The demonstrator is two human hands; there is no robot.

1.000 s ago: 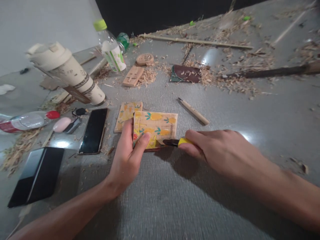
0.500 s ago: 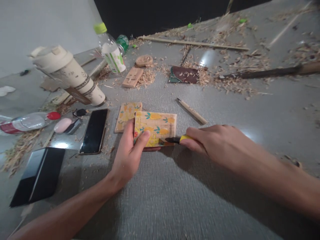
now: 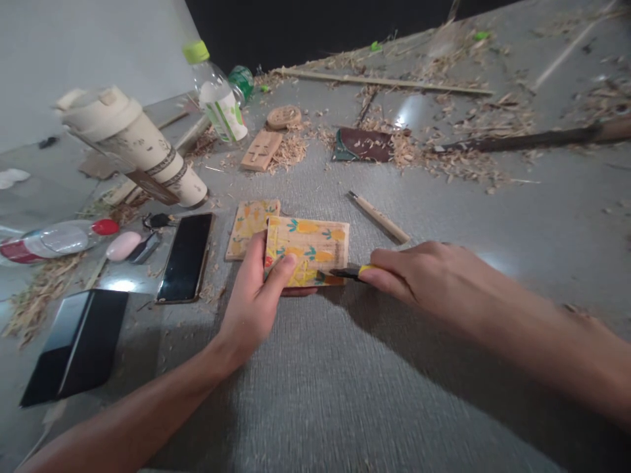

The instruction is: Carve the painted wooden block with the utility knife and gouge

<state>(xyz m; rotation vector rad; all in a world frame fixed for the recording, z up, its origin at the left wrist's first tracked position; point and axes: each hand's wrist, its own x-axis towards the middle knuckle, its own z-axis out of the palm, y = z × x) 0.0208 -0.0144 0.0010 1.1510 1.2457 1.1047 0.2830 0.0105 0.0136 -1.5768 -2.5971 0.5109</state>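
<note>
My left hand (image 3: 259, 289) grips the left side of a small wooden board (image 3: 323, 238) painted with yellow-orange carrot shapes and teal leaves. Its thumb presses on the painted face. In my right hand (image 3: 409, 269) is a utility knife (image 3: 348, 272), with yellow showing at the grip and a dark front end. The blade lies against the lower right part of the board. Behind the board's left edge rests a second painted board (image 3: 250, 220), partly covered. A carving tool with a wooden handle (image 3: 379, 217) lies just beyond my right hand.
To the left are a phone (image 3: 186, 257), a black folded object (image 3: 73, 348), a bottle with a red cap (image 3: 59, 240) and a leaning cream tumbler (image 3: 140, 144). Farther back stand a green-capped bottle (image 3: 219, 105), carved wood pieces (image 3: 262, 150), a dark pouch (image 3: 365, 144) and scattered shavings (image 3: 468, 164).
The knife and my right hand have shifted very slightly to the right along the board. My left hand keeps its hold in nearly the same place.
</note>
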